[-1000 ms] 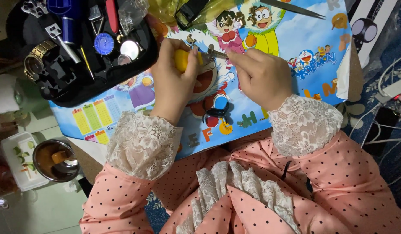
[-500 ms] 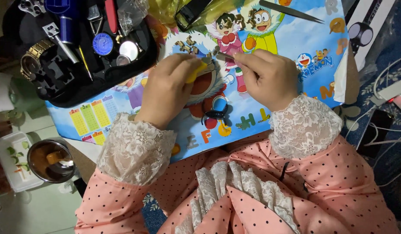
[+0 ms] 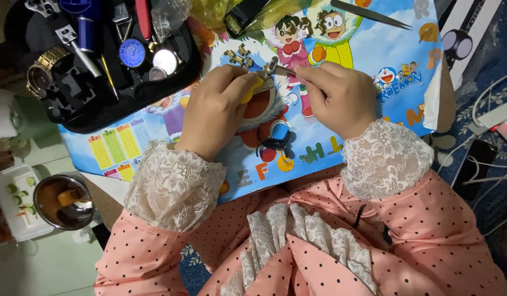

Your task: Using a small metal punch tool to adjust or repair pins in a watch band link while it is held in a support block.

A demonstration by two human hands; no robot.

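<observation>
My left hand is closed around a small yellow-handled tool over a colourful cartoon mat. My right hand pinches a thin metal tool whose tip meets a small silver watch part between the two hands. Several gold watch band links lie just beyond my fingers. A small black loupe rests on the mat below my hands.
A black tool tray at the upper left holds a gold watch, a blue case opener and screwdrivers. Tweezers lie at the top. A steel bowl stands lower left. Cables and a power strip run at the right.
Both hands stayed together over the mat. My left hand shifted slightly to the left while the view drifted a little; the yellow tool is turned lower in my fingers.
</observation>
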